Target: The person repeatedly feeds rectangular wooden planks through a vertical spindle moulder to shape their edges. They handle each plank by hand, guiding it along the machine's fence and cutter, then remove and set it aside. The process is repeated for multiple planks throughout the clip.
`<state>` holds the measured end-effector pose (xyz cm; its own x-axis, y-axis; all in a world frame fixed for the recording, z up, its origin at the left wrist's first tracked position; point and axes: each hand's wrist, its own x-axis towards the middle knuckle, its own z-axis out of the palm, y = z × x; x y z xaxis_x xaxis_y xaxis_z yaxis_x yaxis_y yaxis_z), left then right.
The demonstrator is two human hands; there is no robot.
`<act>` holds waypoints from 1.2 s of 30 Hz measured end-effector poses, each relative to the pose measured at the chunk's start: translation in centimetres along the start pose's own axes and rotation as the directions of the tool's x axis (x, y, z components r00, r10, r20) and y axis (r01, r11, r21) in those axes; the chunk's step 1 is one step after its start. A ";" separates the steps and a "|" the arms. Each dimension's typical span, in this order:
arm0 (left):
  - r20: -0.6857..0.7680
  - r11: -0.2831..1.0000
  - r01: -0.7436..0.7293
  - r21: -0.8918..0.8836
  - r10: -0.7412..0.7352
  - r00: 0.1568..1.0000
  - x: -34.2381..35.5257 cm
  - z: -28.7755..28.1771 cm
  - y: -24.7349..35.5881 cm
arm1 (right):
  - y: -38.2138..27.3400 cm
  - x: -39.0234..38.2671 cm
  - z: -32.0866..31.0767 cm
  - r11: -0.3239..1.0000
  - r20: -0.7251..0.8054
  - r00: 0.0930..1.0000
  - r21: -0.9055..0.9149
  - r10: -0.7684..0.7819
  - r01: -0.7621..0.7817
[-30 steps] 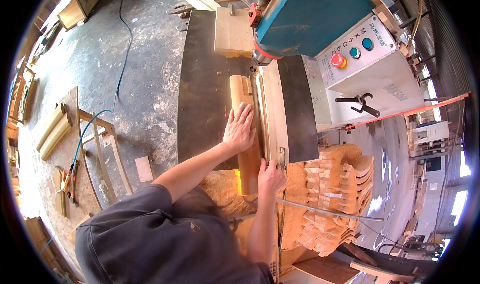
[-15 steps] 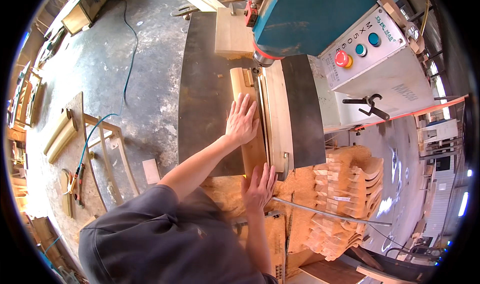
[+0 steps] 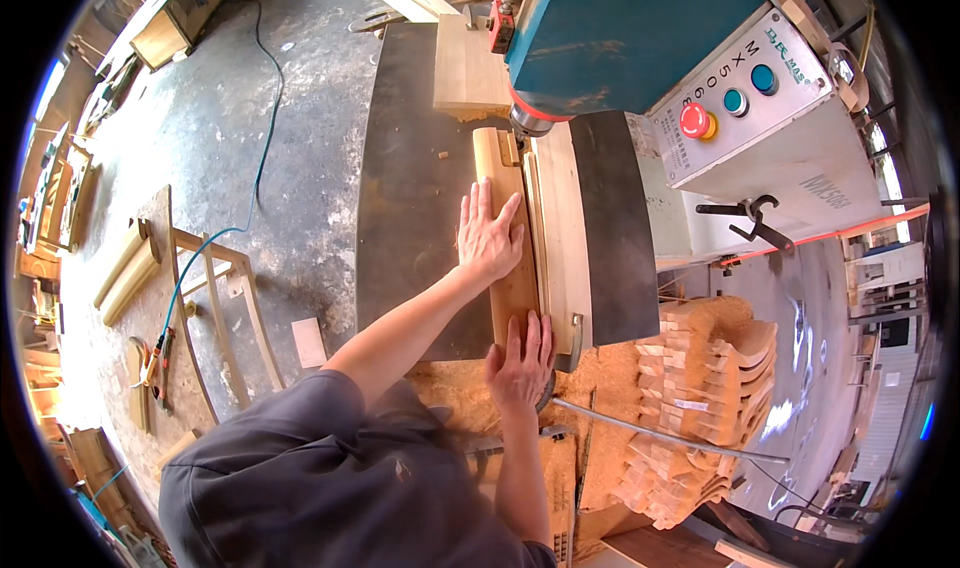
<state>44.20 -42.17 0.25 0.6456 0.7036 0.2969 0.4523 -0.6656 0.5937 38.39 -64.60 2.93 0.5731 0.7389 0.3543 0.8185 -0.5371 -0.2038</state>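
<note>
A long pale wooden piece [image 3: 508, 298] lies lengthwise on the dark machine table [image 3: 410, 198], with a recess near its far end, close beneath the machine's spindle [image 3: 528, 123]. Across its middle my left hand [image 3: 488, 236] rests flat, fingers spread. At the near end my right hand [image 3: 522, 368] presses with outstretched fingers; part of that end is hidden under it. Along the piece's right side runs a wooden fence [image 3: 565, 238], held at its near end by a metal clamp [image 3: 575, 338].
A teal machine head [image 3: 610, 38] overhangs the far side, beside a control panel [image 3: 740, 98] with buttons. Stacked curved wooden parts [image 3: 700, 408] stand at the right, behind a metal rod [image 3: 670, 430]. A low bench [image 3: 180, 338] with wooden pieces and a teal hose [image 3: 262, 148] are at the left.
The wooden piece has slid slightly away from me along the fence, its far end further under the spindle. My right hand has moved forward with it; my left hand's fingers have spread wider.
</note>
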 end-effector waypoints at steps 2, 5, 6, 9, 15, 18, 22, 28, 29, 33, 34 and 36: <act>0.016 1.000 0.008 0.013 -0.008 1.000 0.0 0.2 0.0 | 0.3 -0.2 0.3 1.000 0.002 1.000 0.028 0.007 -0.007; 0.040 1.000 0.012 0.016 -0.013 0.999 0.1 0.5 0.0 | 0.6 -0.5 0.8 1.000 -0.012 1.000 0.021 0.009 -0.008; 0.036 1.000 0.011 0.013 -0.012 0.999 0.4 0.7 -0.1 | 0.5 -0.4 0.9 1.000 -0.007 1.000 0.012 0.011 -0.011; 0.047 1.000 0.004 0.016 -0.004 0.999 0.5 0.8 -0.1 | 0.5 -0.3 1.2 1.000 0.008 1.000 -0.013 0.017 -0.016; 0.089 0.999 0.004 0.040 -0.008 0.996 0.7 0.6 -0.1 | 0.6 -0.3 1.6 1.000 -0.020 1.000 -0.013 0.007 -0.007; 0.106 0.999 0.003 0.052 -0.008 0.994 0.8 0.6 0.1 | 0.6 -0.2 1.7 1.000 -0.037 0.999 -0.018 0.013 -0.013; 0.133 1.000 0.001 0.029 -0.005 0.991 1.2 0.3 0.3 | 0.1 0.0 1.9 1.000 -0.050 0.999 -0.022 0.020 -0.021; 0.123 0.999 -0.010 0.038 0.005 0.992 1.0 0.4 0.4 | 0.0 0.0 1.4 1.000 -0.047 0.999 -0.013 0.027 -0.027; 0.118 0.999 -0.014 0.034 0.010 0.993 1.1 0.4 0.3 | 0.0 0.1 1.4 1.000 -0.045 0.999 -0.011 0.026 -0.027; 0.123 0.999 -0.024 0.021 0.021 0.992 1.1 0.2 0.6 | -0.1 0.1 1.2 1.000 -0.045 0.999 -0.008 0.029 -0.030; 0.127 1.000 -0.026 0.018 0.023 0.992 1.0 0.2 0.8 | 0.0 -0.1 1.2 0.999 -0.044 0.998 -0.011 0.035 -0.035; 0.137 0.999 -0.027 0.030 0.022 0.990 0.7 0.2 0.9 | -0.1 -0.3 1.3 0.999 -0.043 0.999 -0.002 0.033 -0.033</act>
<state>45.17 -42.26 0.87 0.7340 0.6477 0.2044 0.4531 -0.6912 0.5629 38.20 -64.24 1.66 0.5975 0.7025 0.3866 0.7990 -0.5620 -0.2137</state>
